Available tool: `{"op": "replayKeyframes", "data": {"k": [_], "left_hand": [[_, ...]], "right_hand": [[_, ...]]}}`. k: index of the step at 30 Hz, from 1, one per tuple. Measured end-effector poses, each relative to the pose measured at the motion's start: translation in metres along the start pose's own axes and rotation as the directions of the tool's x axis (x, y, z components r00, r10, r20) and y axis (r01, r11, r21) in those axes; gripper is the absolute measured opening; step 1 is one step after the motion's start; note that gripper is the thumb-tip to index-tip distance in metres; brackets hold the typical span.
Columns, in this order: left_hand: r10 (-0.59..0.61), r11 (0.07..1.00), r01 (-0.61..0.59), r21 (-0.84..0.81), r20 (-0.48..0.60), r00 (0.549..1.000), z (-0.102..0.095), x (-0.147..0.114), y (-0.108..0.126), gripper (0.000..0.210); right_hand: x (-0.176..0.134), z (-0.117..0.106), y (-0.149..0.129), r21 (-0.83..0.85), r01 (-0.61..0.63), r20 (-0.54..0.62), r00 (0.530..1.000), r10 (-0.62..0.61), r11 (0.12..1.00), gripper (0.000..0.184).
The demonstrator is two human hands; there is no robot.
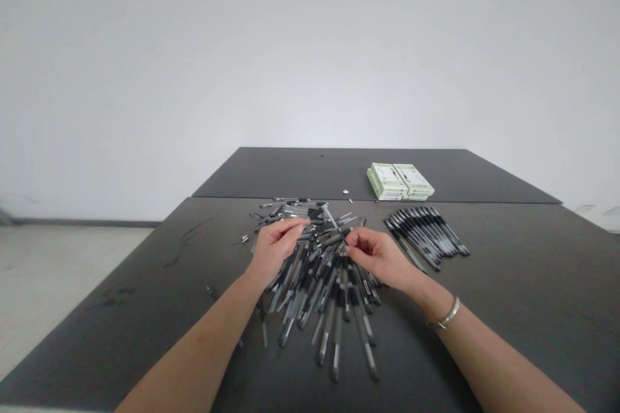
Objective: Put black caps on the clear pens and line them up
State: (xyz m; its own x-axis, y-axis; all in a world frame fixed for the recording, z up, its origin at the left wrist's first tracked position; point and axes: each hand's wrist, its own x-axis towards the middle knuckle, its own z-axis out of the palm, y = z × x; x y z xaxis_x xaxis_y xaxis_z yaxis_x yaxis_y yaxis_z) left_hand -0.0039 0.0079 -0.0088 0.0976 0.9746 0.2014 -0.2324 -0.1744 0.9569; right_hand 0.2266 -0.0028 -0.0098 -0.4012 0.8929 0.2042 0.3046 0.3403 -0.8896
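Note:
Over a loose pile of black and clear pens [303, 287], both of my hands work close together. My right hand [380, 257] pinches a clear-barrelled pen [333, 219] near its dark lower end, and the pen slants up and to the left. To the left, my left hand [277, 246] has its thumb and fingers pressed together. Whether something small sits in that pinch I cannot make out. Its fingertips are a short way from the held pen, not visibly touching it.
Right of the pile lies a tidy row of pens [429, 235], side by side. Stacked green-and-white boxes [400, 182] stand on the far part of the dark table [513, 290]. Small pale bits [345, 191] lie behind the pile, and a white wall [310, 51] rises beyond.

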Motion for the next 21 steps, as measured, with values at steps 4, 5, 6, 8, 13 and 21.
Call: {"op": "replayKeyframes", "data": {"k": [4, 5, 6, 8, 13, 21], "left_hand": [[-0.006, 1.0, 0.006, 0.014, 0.003, 1.0, 0.001, -0.001, 0.001, 0.025], [-0.007, 1.0, 0.007, 0.014, 0.003, 1.0, 0.0, -0.001, 0.001, 0.025], [-0.008, 1.0, 0.008, 0.011, 0.001, 1.0, 0.0, -0.001, 0.001, 0.025], [-0.011, 1.0, 0.011, -0.002, -0.003, 1.0, -0.001, 0.0, 0.0, 0.024], [-0.021, 1.0, 0.021, -0.003, 0.013, 1.0, -0.003, 0.0, -0.001, 0.023], [-0.063, 0.998, 0.064, -0.016, 0.051, 0.997, -0.005, 0.0, -0.002, 0.022]], "right_hand": [[-0.002, -0.002, -0.002, -0.029, 0.009, 0.005, 1.0, -0.008, 1.0, 0.013], [-0.002, -0.003, -0.003, -0.027, 0.014, 0.004, 1.0, -0.014, 1.0, 0.011], [-0.003, -0.004, -0.004, -0.017, 0.018, 0.006, 1.0, -0.018, 1.0, 0.01], [-0.004, -0.006, -0.007, 0.017, 0.025, 0.011, 1.0, -0.025, 1.0, 0.008], [-0.003, -0.007, -0.015, 0.121, 0.018, 0.002, 1.0, -0.019, 0.993, 0.009], [-0.007, -0.016, -0.021, 0.334, -0.021, 0.063, 0.998, -0.001, 0.942, 0.041]]}}
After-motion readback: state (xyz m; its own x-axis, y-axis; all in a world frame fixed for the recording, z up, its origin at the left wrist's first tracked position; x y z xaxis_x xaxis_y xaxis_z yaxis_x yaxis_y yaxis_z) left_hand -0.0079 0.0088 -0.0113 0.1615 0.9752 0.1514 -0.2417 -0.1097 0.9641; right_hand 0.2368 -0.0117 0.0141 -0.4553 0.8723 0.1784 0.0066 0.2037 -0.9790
